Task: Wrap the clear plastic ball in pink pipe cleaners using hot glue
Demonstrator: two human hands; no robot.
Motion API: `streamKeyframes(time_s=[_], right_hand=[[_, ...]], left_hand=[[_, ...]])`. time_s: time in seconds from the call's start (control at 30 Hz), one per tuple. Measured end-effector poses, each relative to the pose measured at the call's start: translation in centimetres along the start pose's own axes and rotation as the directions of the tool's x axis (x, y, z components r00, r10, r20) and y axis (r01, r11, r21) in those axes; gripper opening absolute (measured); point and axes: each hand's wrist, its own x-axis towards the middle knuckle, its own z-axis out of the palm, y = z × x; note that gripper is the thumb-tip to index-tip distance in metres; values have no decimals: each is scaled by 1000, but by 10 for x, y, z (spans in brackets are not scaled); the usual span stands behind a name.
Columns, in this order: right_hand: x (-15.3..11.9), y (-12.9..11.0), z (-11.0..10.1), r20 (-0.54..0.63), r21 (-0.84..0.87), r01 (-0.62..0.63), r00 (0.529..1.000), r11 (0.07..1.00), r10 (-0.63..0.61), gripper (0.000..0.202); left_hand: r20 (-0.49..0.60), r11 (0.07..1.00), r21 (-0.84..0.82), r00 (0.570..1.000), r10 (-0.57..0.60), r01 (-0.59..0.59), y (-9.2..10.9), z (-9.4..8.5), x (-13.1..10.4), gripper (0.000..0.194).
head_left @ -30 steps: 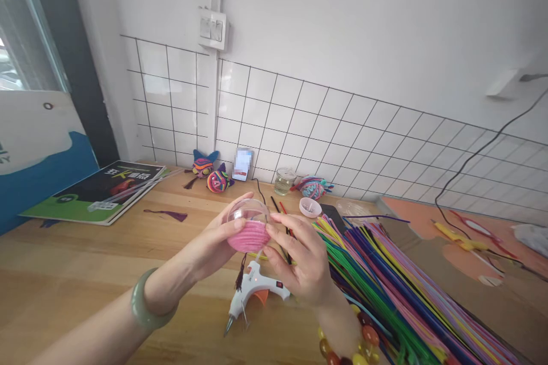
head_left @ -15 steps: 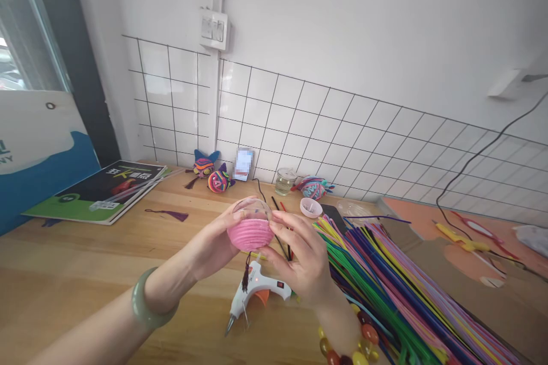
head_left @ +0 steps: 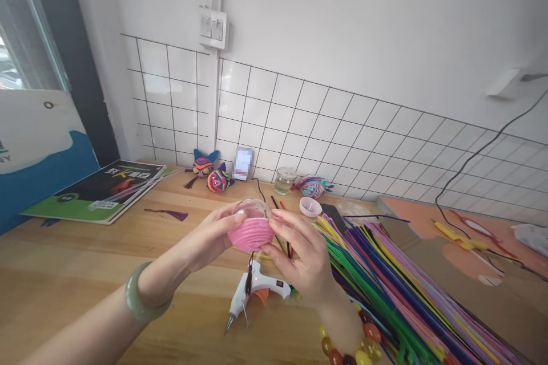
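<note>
ball (head_left: 252,229) is held up over the surface (head_left: 184,313), pinched between left hand (head_left: 210,239) and right hand (head_left: 303,248). uneven finger pressure could shift the pink coils (head_left: 252,235), and the dangling tassel (head_left: 249,280) might snag on the glue gun (head_left: 262,283) below. clear smooth dome (head_left: 256,209) on top, ridged fuzzy-looking winding beneath.

Wooden table (head_left: 188,328) bearing glue gun (head_left: 262,282), purple tassel (head_left: 172,214), booklet (head_left: 79,201), jar (head_left: 283,185), pipe cleaners (head_left: 400,279)
</note>
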Motion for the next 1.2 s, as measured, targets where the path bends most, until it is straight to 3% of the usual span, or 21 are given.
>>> streamKeyframes(time_s=[0.2,0.47,0.67,0.8,0.97,1.1,1.2], right_hand=[[0,-2,3,11,-60,34,999,998,-33,25],[0,-3,5,30,-99,61,998,993,-58,23],[0,-3,5,43,-108,64,997,992,-60,25],[1,-1,0,49,-12,-32,998,999,33,30],[3,-2,-5,-47,125,-241,968,962,248,21],[2,-9,-6,-15,299,-406,903,863,430,15],[2,-13,-6,50,470,-483,850,739,524,14]], left_hand=[[10,994,105,999,-46,45,6,-4,-1,45],[-160,990,97,984,-83,99,5,3,-2,65],[-175,993,80,982,-70,85,4,5,-2,56],[-193,995,74,980,-52,67,3,3,0,56],[-201,989,121,978,-55,81,5,3,0,62],[-198,981,180,980,-34,70,4,5,-2,64],[-193,982,176,980,-40,75,3,5,-2,67]])
